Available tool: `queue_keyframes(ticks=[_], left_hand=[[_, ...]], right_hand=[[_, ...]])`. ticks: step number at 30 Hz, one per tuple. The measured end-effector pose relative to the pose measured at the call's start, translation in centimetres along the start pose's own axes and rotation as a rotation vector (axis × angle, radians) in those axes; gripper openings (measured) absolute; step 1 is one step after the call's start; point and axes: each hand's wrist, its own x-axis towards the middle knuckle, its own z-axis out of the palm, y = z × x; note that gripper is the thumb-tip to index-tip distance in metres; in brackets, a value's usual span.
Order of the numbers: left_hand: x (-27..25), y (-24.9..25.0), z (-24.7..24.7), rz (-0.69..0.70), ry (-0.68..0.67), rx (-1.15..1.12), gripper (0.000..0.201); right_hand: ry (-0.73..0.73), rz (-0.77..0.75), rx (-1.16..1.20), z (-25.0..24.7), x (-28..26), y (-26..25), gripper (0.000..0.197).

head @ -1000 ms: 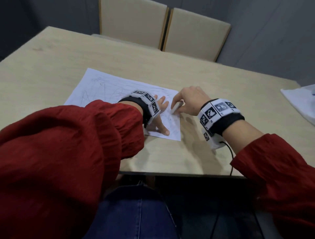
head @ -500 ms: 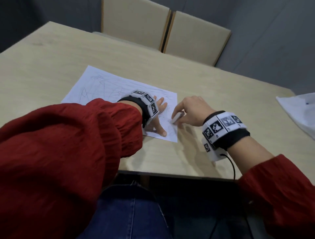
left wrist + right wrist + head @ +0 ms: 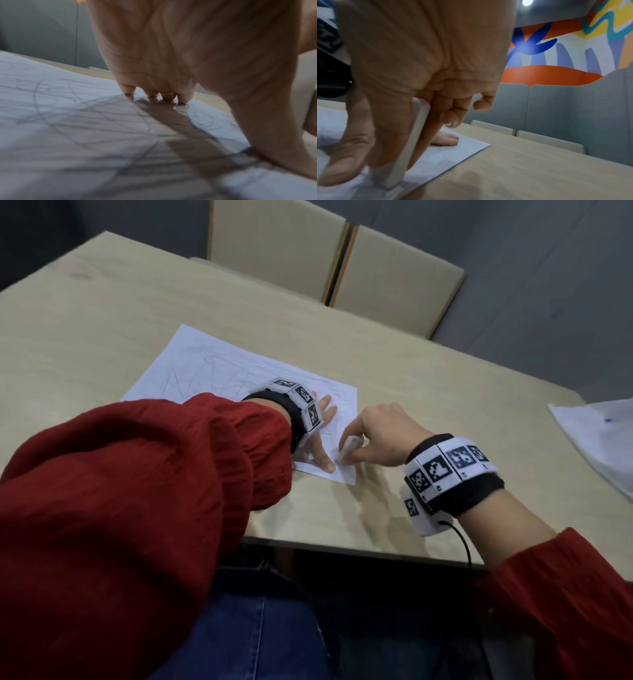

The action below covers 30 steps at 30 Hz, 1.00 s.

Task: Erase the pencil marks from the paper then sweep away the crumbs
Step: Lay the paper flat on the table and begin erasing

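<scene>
A white sheet of paper covered in grey pencil scribbles lies on the wooden table. My left hand lies flat on the sheet's near right part, fingers spread and straight, pressing it down; the left wrist view shows the fingertips on the scribbled paper. My right hand pinches a white eraser between thumb and fingers. The eraser stands tilted with its lower end on the paper's near right corner, right beside the left thumb.
Two beige chairs stand at the table's far side. Another white sheet with a blue mark lies at the right edge of the table. The table's front edge runs just below my wrists, over my lap in blue jeans.
My right hand has drawn the eraser toward me along the paper's right side, down to its near corner. The left hand stays pressed on the sheet.
</scene>
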Motion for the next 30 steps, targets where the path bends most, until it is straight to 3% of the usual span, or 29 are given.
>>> queue_keyframes(ticks=[4,12,18,21,25,30], left_hand=[[0.3,-0.1,-0.3,0.010,0.007,-0.021,0.129],[0.5,-0.1,0.3,0.002,0.001,-0.049,0.132],[0.9,-0.5,1.3,0.066,0.068,-0.168,0.130],[1.3,-0.4,1.8,0.064,0.070,-0.178,0.146],[1.2,-0.2,1.4,0.031,0.066,-0.112,0.149],[1.0,-0.7,0.2,0.025,0.007,-0.052,0.139]], right_hand=[[0.126,0.089,0.038,-0.4,1.9,-0.6,0.004],[0.081,-0.001,-0.052,0.6,-0.1,-0.7,0.010],[0.177,0.115,0.023,-0.3,2.6,-0.1,0.012],[0.122,0.070,0.039,0.2,1.8,0.0,0.011],[-0.019,-0.028,-0.009,-0.2,0.3,0.2,0.013],[0.153,0.106,0.092,-0.4,2.4,-0.1,0.014]])
